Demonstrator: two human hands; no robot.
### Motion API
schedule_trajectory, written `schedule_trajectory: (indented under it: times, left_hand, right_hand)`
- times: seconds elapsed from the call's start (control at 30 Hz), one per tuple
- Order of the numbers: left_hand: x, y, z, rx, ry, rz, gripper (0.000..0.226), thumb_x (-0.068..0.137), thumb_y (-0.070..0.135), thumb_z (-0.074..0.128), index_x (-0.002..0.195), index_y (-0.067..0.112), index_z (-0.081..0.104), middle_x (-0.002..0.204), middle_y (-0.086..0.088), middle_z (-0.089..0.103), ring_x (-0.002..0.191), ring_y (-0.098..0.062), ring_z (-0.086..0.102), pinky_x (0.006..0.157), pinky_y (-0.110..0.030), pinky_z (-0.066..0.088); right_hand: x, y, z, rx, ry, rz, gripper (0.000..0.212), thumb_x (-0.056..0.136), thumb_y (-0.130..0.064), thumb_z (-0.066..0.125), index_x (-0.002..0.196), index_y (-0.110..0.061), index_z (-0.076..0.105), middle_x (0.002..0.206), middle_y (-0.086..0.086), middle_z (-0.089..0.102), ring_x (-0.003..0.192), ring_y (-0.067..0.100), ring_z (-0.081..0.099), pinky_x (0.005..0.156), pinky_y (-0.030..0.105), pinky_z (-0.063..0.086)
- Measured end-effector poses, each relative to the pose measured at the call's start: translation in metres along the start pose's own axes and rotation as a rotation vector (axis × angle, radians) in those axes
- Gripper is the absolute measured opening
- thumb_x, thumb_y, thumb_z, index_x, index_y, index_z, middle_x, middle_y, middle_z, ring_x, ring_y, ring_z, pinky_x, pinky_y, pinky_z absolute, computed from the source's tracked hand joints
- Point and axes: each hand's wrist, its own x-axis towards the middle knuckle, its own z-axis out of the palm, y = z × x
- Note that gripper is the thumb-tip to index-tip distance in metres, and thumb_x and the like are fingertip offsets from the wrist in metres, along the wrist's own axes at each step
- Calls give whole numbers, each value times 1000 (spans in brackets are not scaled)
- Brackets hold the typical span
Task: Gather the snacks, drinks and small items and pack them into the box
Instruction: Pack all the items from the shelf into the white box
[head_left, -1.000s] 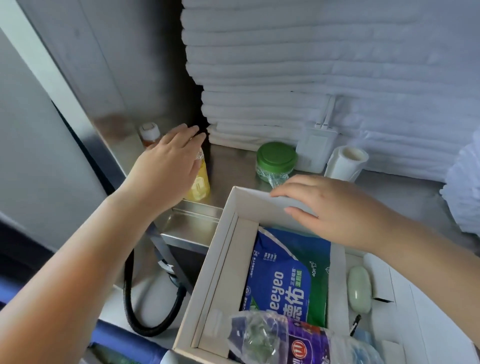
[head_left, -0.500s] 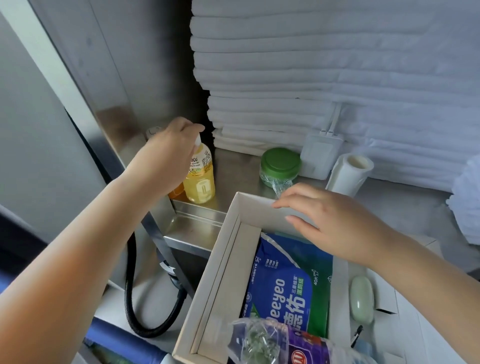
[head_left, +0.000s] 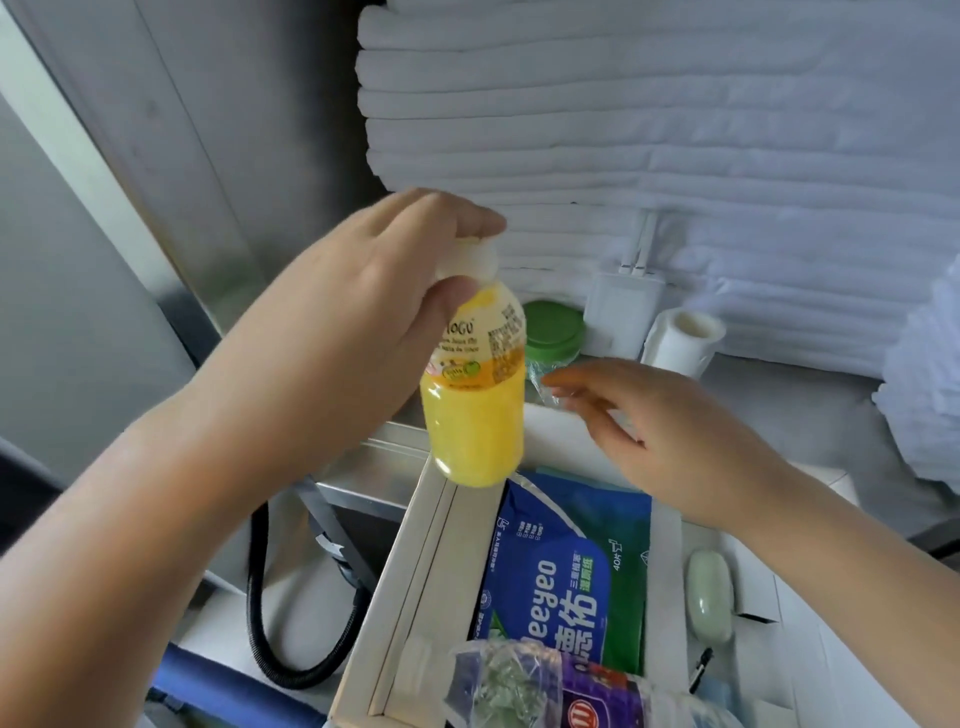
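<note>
My left hand (head_left: 374, 291) grips a yellow juice bottle (head_left: 475, 405) by its white cap and holds it in the air above the far left corner of the white cardboard box (head_left: 410, 587). Inside the box lie a blue and green wet-wipe pack (head_left: 561, 582) and, at the near end, a clear purple snack bag (head_left: 561, 691). My right hand (head_left: 670, 426) hovers open over the box's far edge, fingers relaxed and pointing left toward the bottle, holding nothing.
A green-lidded jar (head_left: 553, 332), a white charger (head_left: 621, 299) and a white roll (head_left: 680, 338) stand on the steel shelf below stacked white towels (head_left: 675, 130). A pale green oval item (head_left: 709, 595) lies right of the box. A black hose (head_left: 270, 613) loops at lower left.
My left hand took the yellow bottle by its cap off the steel shelf and lifted it toward the box. My right hand came off the box's far edge.
</note>
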Motion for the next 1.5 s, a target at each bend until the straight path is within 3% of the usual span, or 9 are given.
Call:
schedule_trajectory:
  times: [0.13,0.2,0.3,0.47,0.7,0.87,1.0,1.23,1.5]
  left_hand:
    - [-9,11,19,-58,-142,37,39,91,23,41,128,16,51,128,5,53,102,-3,47,75,-9,36]
    - [-14,10,31,-64,-209,47,39,92,23,42,130,17,50,129,4,53,104,-6,48,78,-10,31]
    - [-19,4,49,-56,-283,80,34,94,19,47,128,16,52,128,2,55,112,-8,44,84,-6,24]
    - [-28,-10,76,-1,-461,85,38,98,22,42,135,21,45,134,6,52,124,-9,41,92,-12,25]
    - [-29,-18,82,17,-453,121,39,97,22,41,136,21,45,135,6,50,124,-10,41,91,-5,11]
    - [-30,-13,79,94,-412,175,42,90,27,38,129,24,54,121,2,52,110,-17,48,93,-30,41]
    - [-26,-16,82,84,-413,147,41,91,25,41,130,25,53,113,4,52,105,-13,44,90,-25,36]
    - [-25,-20,87,171,-381,148,34,93,15,53,127,17,56,115,-1,60,108,-22,51,90,-35,42]
    - [-29,-16,86,175,-367,80,56,84,50,42,127,16,54,118,0,61,113,-19,49,93,-26,36]
  right_hand:
    - [-6,-5,-4,376,-109,83,27,88,-40,51,114,-36,55,101,-12,68,90,5,67,83,32,54]
    - [-11,-5,-2,471,-259,112,29,90,-35,52,120,-33,52,104,-10,69,91,8,68,85,37,54]
    - [-17,-4,6,503,-475,169,37,86,-45,54,121,-32,48,107,-11,68,93,7,67,88,37,53]
    - [-18,-6,25,440,-597,263,50,80,-59,44,118,-29,50,106,-3,69,93,8,67,89,38,52]
    - [-19,-6,29,180,-565,172,28,94,-44,42,116,-28,49,103,-5,66,93,12,63,85,42,50]
    - [-23,-7,24,39,-355,136,36,86,-54,43,119,-39,44,107,-20,61,90,-1,61,78,30,54]
    - [-25,-7,24,-19,-238,91,45,81,-57,45,121,-36,44,100,-27,52,89,-8,57,76,19,51]
    - [-26,-9,24,-132,-266,-31,57,87,-46,39,140,-28,33,127,-10,52,102,5,54,87,29,48]
    - [-27,-6,28,-222,-258,-87,60,93,-39,41,147,-22,22,142,-6,41,119,8,46,99,29,39]
